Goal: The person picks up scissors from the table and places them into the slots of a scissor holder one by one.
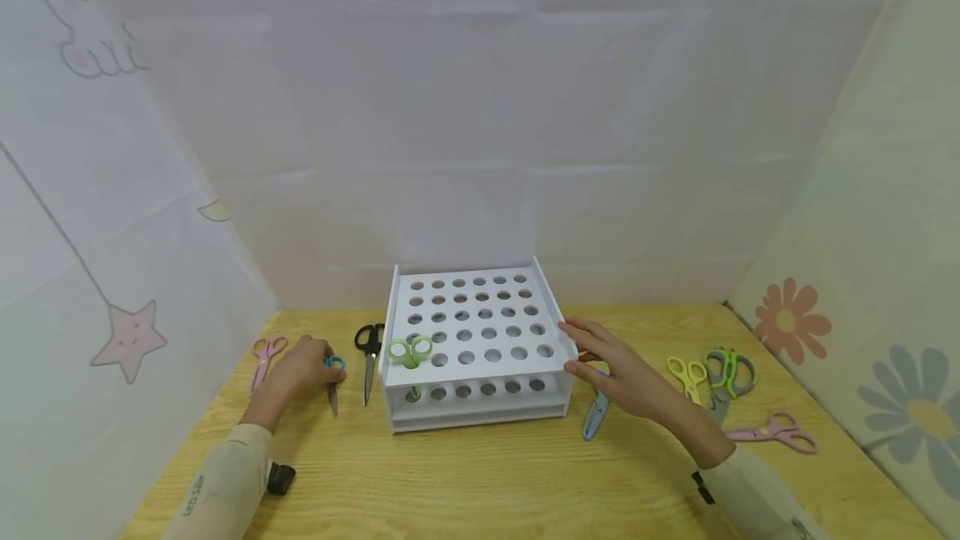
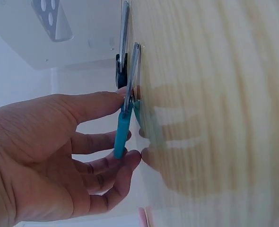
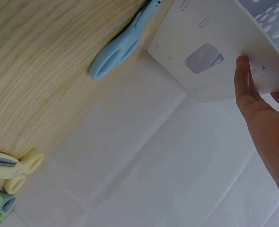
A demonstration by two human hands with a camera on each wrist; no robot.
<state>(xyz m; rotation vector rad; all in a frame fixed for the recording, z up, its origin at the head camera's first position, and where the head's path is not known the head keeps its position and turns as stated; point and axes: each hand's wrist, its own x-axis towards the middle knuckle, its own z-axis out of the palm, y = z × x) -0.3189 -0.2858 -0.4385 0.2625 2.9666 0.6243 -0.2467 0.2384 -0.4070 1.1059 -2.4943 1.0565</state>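
Note:
In the head view, my left hand (image 1: 302, 365) is at the left of the table, holding small blue-handled scissors (image 1: 333, 373). Seen from the left wrist, the thumb meets the scissors (image 2: 124, 125) near their pivot and curled fingers lie about the handle. My right hand (image 1: 617, 367) grips the right side panel of a white rack (image 1: 480, 373) with round holes. Its thumb lies against the panel's outside, while other fingers reach its upper edge. Green-handled scissors (image 1: 410, 352) stand in the rack's front left hole, blades down.
Left of the rack lie black scissors (image 1: 368, 348) and pink scissors (image 1: 266, 352). To its right are light blue scissors (image 1: 596, 415), yellow scissors (image 1: 687, 375), green-and-grey scissors (image 1: 729, 373) and another pink pair (image 1: 780, 430). Printed cloth walls (image 1: 480, 107) stand behind and beside the table.

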